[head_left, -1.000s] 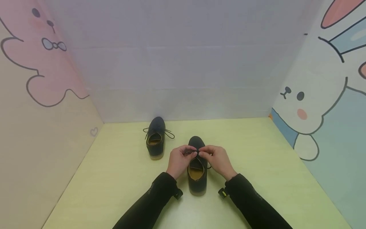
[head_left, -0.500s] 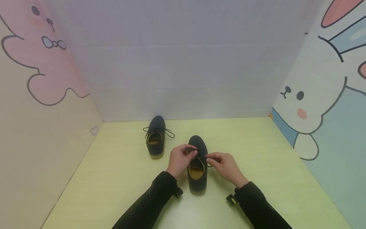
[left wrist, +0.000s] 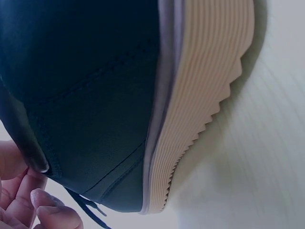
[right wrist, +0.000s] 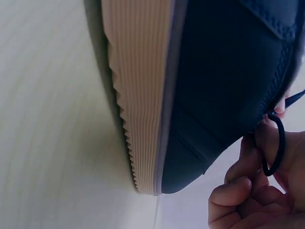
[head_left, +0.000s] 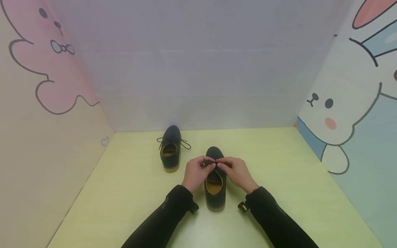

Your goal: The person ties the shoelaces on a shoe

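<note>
A dark lace-up shoe point(head_left: 215, 199) stands upright on the table, its toe pointing away from me. Over its lacing my left hand point(head_left: 196, 174) and right hand point(head_left: 238, 173) meet, fingertips close together. Each hand pinches part of the shoelace point(right wrist: 283, 141) with thumb and forefinger. A loop of it hangs by the right thumb in the right wrist view. Seen from the left wrist, a loose lace end point(left wrist: 81, 202) dangles past the shoe, beside my fingers. The fingers hide the knot area.
A matching shoe point(head_left: 170, 160) stands farther back on the left, its lace tied in a bow. The pale yellow table point(head_left: 273, 151) meets a whitish back wall point(head_left: 198, 75). Side walls carry cartoon drawings, a rabbit point(head_left: 338, 103) on the right.
My right hand pulled away to the shoe's right side, then came back to the lacing beside the left hand. The left hand stayed in place, still pinching. Both shoes have not moved.
</note>
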`<state>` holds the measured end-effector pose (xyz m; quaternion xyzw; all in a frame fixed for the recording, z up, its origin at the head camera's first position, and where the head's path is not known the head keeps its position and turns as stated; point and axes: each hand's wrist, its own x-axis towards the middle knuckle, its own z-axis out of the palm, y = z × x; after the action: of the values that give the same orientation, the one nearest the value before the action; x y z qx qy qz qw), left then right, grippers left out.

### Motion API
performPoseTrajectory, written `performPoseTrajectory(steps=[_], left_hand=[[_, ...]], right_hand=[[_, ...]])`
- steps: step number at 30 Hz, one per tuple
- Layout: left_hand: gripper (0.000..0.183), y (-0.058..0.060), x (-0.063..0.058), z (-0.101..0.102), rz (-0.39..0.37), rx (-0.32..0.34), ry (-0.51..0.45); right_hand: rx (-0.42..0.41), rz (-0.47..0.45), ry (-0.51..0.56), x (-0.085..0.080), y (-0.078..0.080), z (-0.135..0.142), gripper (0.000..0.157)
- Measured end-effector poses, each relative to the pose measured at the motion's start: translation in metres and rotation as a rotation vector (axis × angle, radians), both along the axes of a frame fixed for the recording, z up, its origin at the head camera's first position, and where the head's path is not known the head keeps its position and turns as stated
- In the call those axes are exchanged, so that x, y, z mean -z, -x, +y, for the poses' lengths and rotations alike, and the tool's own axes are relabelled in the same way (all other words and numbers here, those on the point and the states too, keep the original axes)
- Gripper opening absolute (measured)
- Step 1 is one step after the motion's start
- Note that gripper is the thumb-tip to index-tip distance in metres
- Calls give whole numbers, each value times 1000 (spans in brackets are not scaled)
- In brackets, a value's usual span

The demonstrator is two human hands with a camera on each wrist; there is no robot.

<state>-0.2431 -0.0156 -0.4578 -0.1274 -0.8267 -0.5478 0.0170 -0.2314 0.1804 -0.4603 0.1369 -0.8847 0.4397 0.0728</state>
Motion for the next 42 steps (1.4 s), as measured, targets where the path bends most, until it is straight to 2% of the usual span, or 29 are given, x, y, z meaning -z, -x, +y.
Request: performPoseTrajectory(steps=[5, 11, 13, 15, 18, 20, 22, 24, 25, 26, 28, 30, 32, 33, 36, 39, 42], left_hand=[[9, 3, 1, -2, 35, -37, 10], [9, 6, 6, 5, 21, -15, -20], [9, 6, 7, 7, 12, -7, -35], [9, 7, 9, 8, 13, 2, -43], [10, 8, 9, 9, 15, 16, -43], [11, 9, 7, 9, 19, 19, -40], [11, 9, 6, 8, 17, 15, -38], [10, 9, 5, 6, 15, 9, -44], [10, 8, 4, 6, 11, 6, -49], [10, 8, 4, 5, 4, 5, -60], [11, 7, 4, 5, -20, 8, -92], [12, 6, 3, 5, -37, 16, -135], [13, 6, 4, 6, -56, 24, -177], [14, 6, 4, 6, -66, 26, -192], [15, 6, 5, 7, -85, 28, -219], [14, 5, 5, 7, -101, 25, -225], [13, 5, 4, 7, -102, 23, -217]], right_hand=[[-28, -159, 113, 3, 1, 8, 32], [32, -336, 257, 9, -5, 26, 30], [25, -389, 395, 12, -6, 29, 29], [-10, -427, 588, 15, -5, 29, 27], [-98, -448, 909, 18, -4, 27, 26], [-182, -440, 1082, 19, -4, 25, 34], [-243, -427, 1222, 18, -3, 22, 40], [-245, -409, 1313, 15, -3, 18, 38], [-214, -396, 1329, 13, -4, 17, 34], [-146, -371, 1312, 12, -3, 14, 31], [9, -297, 1124, 8, -4, 10, 22], [154, -260, 872, 5, -6, 7, 26], [242, -233, 680, 5, -7, 5, 36], [243, -220, 654, 3, -9, 5, 41], [215, -187, 788, -1, -11, 6, 45], [229, -113, 920, -3, -14, 7, 45], [282, -58, 949, -4, -16, 6, 42]])
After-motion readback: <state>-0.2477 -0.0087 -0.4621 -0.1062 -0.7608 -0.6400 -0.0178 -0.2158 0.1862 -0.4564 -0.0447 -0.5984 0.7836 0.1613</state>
